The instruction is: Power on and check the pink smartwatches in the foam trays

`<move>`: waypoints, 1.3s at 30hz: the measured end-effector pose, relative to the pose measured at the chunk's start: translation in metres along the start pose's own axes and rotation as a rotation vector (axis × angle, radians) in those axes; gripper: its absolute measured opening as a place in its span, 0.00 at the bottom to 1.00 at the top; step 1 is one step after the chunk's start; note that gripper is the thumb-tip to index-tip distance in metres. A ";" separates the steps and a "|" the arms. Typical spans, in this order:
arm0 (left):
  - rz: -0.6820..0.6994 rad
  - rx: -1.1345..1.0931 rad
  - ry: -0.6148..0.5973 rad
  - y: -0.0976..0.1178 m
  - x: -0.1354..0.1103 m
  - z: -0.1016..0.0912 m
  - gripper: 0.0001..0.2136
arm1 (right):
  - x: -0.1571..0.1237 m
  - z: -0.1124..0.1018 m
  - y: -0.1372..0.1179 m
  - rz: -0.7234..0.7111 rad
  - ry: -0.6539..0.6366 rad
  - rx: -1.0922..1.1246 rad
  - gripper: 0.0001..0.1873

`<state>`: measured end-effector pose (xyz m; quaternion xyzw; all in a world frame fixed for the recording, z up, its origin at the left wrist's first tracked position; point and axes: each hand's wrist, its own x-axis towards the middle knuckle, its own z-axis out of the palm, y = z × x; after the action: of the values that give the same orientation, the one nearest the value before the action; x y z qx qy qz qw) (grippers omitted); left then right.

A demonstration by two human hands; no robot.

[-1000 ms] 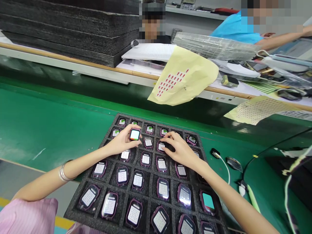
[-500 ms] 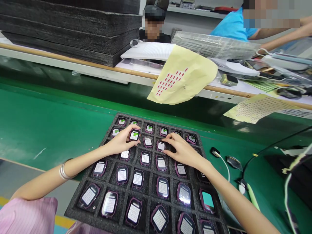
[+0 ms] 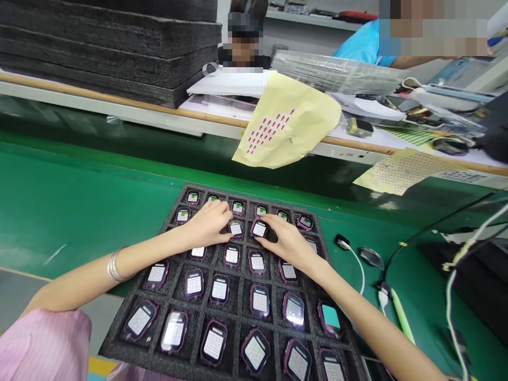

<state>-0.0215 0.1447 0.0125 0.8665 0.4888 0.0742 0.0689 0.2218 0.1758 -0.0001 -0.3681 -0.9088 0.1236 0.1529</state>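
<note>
A black foam tray [image 3: 130, 338] holds several smartwatches with purple frames and lit screens, mostly one to a compartment. My right hand [image 3: 291, 241] grips a smartwatch [image 3: 259, 228] by its right side between thumb and fingers. That watch looks slightly raised in its compartment. My left hand [image 3: 206, 222] is at the left edge of the neighbouring smartwatch [image 3: 235, 228], thumb below and fingertips above, spread apart. Whether those fingertips press on it is hard to see. The left hand covers the compartment beneath it. A smartwatch with a teal screen [image 3: 330, 318] lies at the tray's right side.
Right of the tray, a small black device [image 3: 342, 242] with a white cable lies on the green bench [image 3: 59, 201]. Black foam sheets [image 3: 99, 53] are stacked on the shelf behind. Yellow paper [image 3: 288, 121] hangs over its edge. Two people are beyond.
My left hand has let go of the smartwatch it held and moved right to the neighbouring one. My right hand has closed on its smartwatch and raised it slightly. The view has shifted a little.
</note>
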 end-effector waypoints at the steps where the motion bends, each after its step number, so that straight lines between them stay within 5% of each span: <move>1: 0.005 0.027 -0.030 0.007 0.005 0.001 0.14 | -0.003 0.001 -0.001 0.016 0.043 0.110 0.22; 4: -0.013 0.034 -0.086 0.021 0.022 0.011 0.12 | -0.010 0.003 -0.006 0.085 0.147 0.526 0.25; 8: -0.054 -0.013 -0.105 0.022 0.035 0.020 0.13 | -0.014 0.005 -0.014 0.207 0.132 0.879 0.31; 15: -0.048 -0.270 0.040 0.005 0.017 0.017 0.18 | -0.019 -0.005 -0.032 0.312 0.051 1.261 0.29; 21: -0.198 -1.332 0.149 0.008 -0.006 -0.005 0.19 | -0.023 -0.018 -0.045 0.384 0.050 1.386 0.30; 25: -0.240 -1.695 0.085 0.024 -0.019 -0.017 0.20 | -0.025 -0.024 -0.052 0.375 0.073 1.428 0.28; 31: -0.334 -1.870 0.027 0.043 -0.029 -0.013 0.26 | -0.031 -0.026 -0.059 0.337 0.243 1.282 0.26; 35: -0.274 -1.941 0.009 0.050 -0.030 -0.007 0.27 | -0.031 -0.025 -0.063 0.368 0.370 1.127 0.13; 39: -0.164 -1.828 0.124 0.054 -0.032 -0.002 0.22 | -0.032 -0.025 -0.065 0.380 0.393 1.054 0.11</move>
<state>0.0074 0.0900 0.0226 0.4321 0.3029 0.4729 0.7056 0.2116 0.1102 0.0390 -0.4147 -0.5976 0.5130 0.4559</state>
